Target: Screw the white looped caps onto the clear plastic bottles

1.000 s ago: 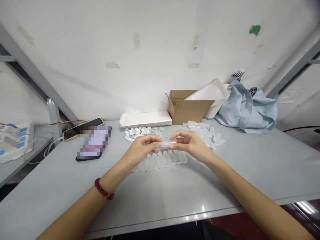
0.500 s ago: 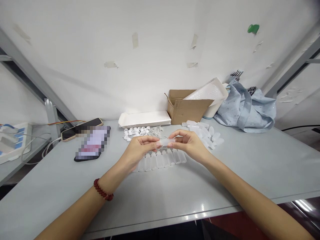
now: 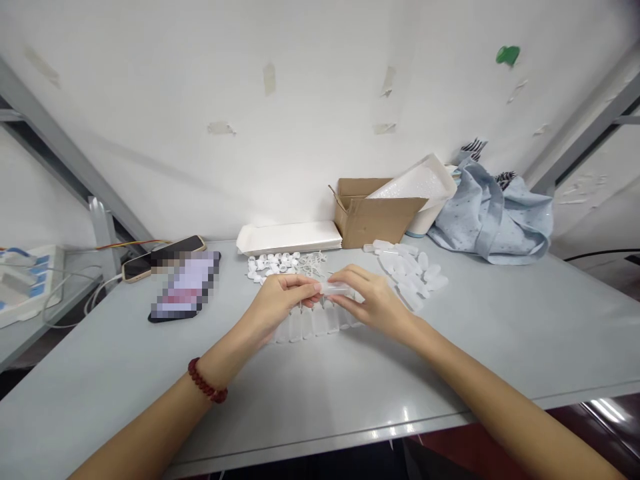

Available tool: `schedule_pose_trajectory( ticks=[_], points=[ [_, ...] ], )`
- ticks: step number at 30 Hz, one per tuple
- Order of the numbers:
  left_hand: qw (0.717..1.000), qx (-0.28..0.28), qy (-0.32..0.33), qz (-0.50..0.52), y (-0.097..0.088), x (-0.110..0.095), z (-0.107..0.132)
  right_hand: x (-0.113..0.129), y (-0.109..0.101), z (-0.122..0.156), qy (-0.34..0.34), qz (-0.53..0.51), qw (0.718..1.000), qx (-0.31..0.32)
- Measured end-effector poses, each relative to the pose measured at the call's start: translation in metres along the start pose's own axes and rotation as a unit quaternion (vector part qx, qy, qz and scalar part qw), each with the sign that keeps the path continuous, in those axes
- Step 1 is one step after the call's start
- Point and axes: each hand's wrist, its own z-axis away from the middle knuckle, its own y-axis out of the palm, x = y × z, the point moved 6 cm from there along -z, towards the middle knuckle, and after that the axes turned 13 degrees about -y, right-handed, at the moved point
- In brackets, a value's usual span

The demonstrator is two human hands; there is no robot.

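Now the right hand has been shifted leftward, spread around the frosted tube; whether it is gripped there cannot be told. The left end is pinched by the left hand above the desk: a grip being adjusted, seemingly.

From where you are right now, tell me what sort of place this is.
Probably a small workshop or packing room, though which is unclear. A flat grey table bears a row of translucent, elongated plastic pieces and a cluster of small white plastic parts.
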Motion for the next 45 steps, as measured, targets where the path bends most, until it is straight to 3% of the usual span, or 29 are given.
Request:
schedule_pose_trajectory(
  ticks=[3,9,13,16,20,24,27,33,45],
  points=[
    [1.000,0.010,-0.014,0.009,0.002,0.003,0.001,0.005,0.006,0.001,-0.043,0.022,0.999,0.017],
    [0.999,0.018,-0.020,0.020,0.004,0.003,-0.001,0.004,0.003,0.001,-0.019,-0.021,1.000,-0.008],
    [0.997,0.032,-0.014,0.067,0.004,0.000,0.001,-0.005,-0.002,0.001,0.109,-0.101,0.988,-0.035],
    [0.997,0.026,0.003,0.072,0.003,-0.004,0.004,-0.013,0.001,0.004,0.226,-0.220,0.948,-0.048],
    [0.996,-0.043,0.079,-0.006,-0.001,-0.014,0.010,-0.012,0.004,0.002,0.270,-0.324,0.905,-0.045],
    [0.951,-0.133,0.229,-0.159,0.001,-0.027,0.023,-0.009,0.010,0.001,0.291,-0.417,0.860,-0.045],
    [0.894,-0.145,0.326,-0.271,0.012,-0.030,0.033,-0.008,0.013,0.002,0.300,-0.436,0.847,-0.045],
    [0.809,-0.144,0.408,-0.399,0.026,-0.024,0.037,-0.006,0.017,0.004,0.296,-0.467,0.832,-0.033],
    [0.781,-0.150,0.437,-0.420,0.029,-0.026,0.041,-0.008,0.015,0.004,0.291,-0.477,0.828,-0.051]
  ],
)
